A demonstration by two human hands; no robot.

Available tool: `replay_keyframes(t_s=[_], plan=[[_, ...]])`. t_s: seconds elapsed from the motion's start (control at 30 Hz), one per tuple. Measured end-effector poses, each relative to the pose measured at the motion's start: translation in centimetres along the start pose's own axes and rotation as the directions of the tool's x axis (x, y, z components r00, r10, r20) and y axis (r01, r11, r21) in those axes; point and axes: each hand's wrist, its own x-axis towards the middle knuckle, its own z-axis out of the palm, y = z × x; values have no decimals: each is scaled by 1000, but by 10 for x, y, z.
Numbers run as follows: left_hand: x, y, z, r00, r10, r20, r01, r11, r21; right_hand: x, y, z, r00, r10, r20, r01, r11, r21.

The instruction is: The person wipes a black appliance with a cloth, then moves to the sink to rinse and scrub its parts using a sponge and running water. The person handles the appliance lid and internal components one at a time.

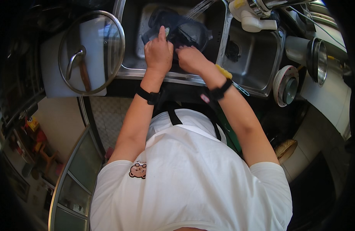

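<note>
In the left sink basin (132, 57) lies a dark, glossy vessel (191, 30), wet and partly see-through in look; its exact kind is hard to tell. My left hand (159, 55) is closed on its near left part, one finger stretched along it beside a small round pale-green mark (167, 31). My right hand (191, 59) reaches to the vessel's near edge with fingers bent down. Its fingertips are blurred and partly hidden, so whether they hold something is unclear. Water (199, 10) streams from the top onto the vessel.
Left of the sink, a glass pot lid (103, 62) lies over a white cutting board (51, 69) and a wooden-handled tool (84, 75). A white faucet fitting (252, 21) overhangs the right basin (254, 63). A yellow-headed brush (223, 71) sits by my right wrist; stacked bowls (281, 83) stand right.
</note>
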Motion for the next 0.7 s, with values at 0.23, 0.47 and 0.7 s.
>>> replay_keyframes(t_s=[0.23, 0.47, 0.7], plan=[[-5, -1, 6, 993, 114, -11, -114, 993, 12, 83, 42, 34, 982, 6, 188, -27, 993, 114], [5, -15, -11, 997, 78, 24, -78, 996, -36, 5, 0, -30, 930, -39, 366, -24, 986, 168], [10, -11, -5, 971, 238, 28, -239, 969, 63, 61, 30, 28, 975, -3, 222, 15, 999, -51]])
